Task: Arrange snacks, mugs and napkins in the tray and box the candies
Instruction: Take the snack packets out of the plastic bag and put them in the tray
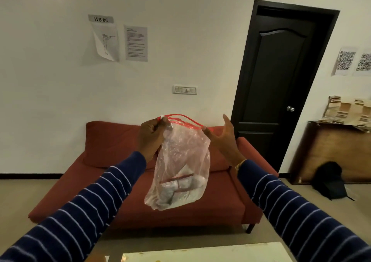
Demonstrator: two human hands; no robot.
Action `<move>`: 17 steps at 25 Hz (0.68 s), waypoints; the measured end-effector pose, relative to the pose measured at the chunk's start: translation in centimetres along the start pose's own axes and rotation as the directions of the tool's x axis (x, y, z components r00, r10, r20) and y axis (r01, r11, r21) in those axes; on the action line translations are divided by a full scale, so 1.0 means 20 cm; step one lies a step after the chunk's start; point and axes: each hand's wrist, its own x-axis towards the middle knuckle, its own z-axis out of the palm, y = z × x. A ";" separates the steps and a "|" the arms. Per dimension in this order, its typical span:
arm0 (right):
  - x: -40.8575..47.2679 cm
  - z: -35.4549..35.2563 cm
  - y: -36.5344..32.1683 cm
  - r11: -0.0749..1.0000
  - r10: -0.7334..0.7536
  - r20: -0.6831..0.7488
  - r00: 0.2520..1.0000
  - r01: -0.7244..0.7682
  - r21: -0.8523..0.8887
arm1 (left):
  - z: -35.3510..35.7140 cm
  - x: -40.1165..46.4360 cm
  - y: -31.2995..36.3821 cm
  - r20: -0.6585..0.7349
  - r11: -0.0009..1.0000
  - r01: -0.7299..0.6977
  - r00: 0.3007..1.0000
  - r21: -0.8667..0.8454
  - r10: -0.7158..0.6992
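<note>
**tray_newbie:** Since the whole next move hangs on that zip-top bag (180, 161), can someone read me where it sits against the hands? Going left to right, please.

**couchside_dan:** Sure. The left hand (150, 137) comes first. Its fingers (158, 126) are curled shut on the bag's left top corner, pinching it right by the red zip strip (184, 121). The bag hangs straight down from that corner, held up in the air in front of the red sofa (140, 201). Its long axis runs top to bottom, with the mouth up. White wrapped stuff sits bunched in the bottom, maybe napkins or candies, I can't tell which through the plastic.

**tray_newbie:** And the other side?

**couchside_dan:** The right hand (222, 139) is at the bag's right top corner. Its fingers are mostly spread and relaxed, palm turned in toward the bag, and a fingertip or thumb meets the red strip at that corner. I can't tell whether it really pinches there or only touches.

**tray_newbie:** So what's next?

**couchside_dan:** My guess is that the mouth runs sideways between the two hands, so the right one has to catch its corner and pull away from the left to open it. The tabltop edge (200, 255) is low down, well below the bag. No tray or box is in view.
</note>
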 end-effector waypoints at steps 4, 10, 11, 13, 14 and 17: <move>0.08 0.03 -0.20 0.777 -0.522 0.191 0.831 0.556 -0.294 | 0.12 -0.01 0.06 0.132 0.992 -0.038 0.991 0.123 0.021; 0.11 0.07 -0.35 0.878 -0.478 0.283 0.831 0.440 0.190 | 0.15 0.04 0.13 0.208 0.979 -0.033 0.978 0.202 -0.010; 0.11 0.05 -0.36 0.876 -0.477 0.292 0.829 0.422 0.234 | 0.16 0.04 0.14 0.213 0.980 -0.015 0.977 0.196 -0.028; 0.12 0.02 -0.37 0.875 -0.465 0.314 0.827 0.377 0.302 | 0.18 0.03 0.17 0.202 0.986 0.029 0.977 0.163 -0.062; 0.12 0.01 -0.37 0.879 -0.450 0.324 0.832 0.347 0.327 | 0.19 0.03 0.19 0.188 0.988 0.053 0.979 0.146 -0.080; 0.14 -0.03 -0.38 0.892 -0.412 0.329 0.850 0.301 0.338 | 0.24 0.02 0.23 0.142 0.985 0.054 0.987 0.165 -0.078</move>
